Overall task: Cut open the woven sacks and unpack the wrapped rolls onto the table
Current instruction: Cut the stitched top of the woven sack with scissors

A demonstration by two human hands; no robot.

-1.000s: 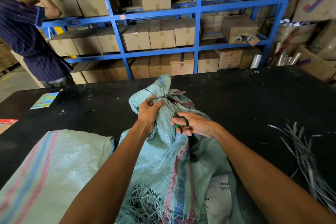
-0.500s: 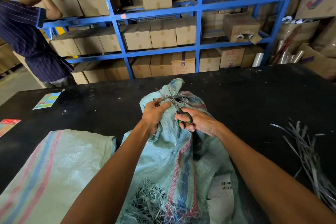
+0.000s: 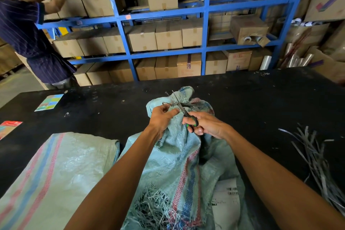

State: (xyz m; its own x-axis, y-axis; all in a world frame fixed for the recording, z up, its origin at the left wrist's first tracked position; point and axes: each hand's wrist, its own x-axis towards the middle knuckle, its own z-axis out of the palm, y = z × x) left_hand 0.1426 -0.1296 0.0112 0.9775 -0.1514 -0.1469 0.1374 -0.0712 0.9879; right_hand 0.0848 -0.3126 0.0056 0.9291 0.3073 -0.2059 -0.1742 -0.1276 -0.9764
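- Two sacks lie on the counter (image 3: pixel 261 99): the middle sack (image 3: pixel 177 155) is tied at its neck; the left sack (image 3: pixel 56 173) lies beside it.
- Progress: early. Tie (image 3: pixel 174 101) not yet cut; no rolls unpacked.
- Left hand (image 3: pixel 161 118) grips the bunched neck.
- Right hand (image 3: pixel 205 125) holds scissors (image 3: pixel 187 115), blades at the tie.
- Cut strips (image 3: pixel 313 155) lie right.

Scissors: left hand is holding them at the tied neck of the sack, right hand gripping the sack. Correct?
Hands are swapped. In the head view the right hand holds the scissors at the tied neck, and the left hand grips the sack.
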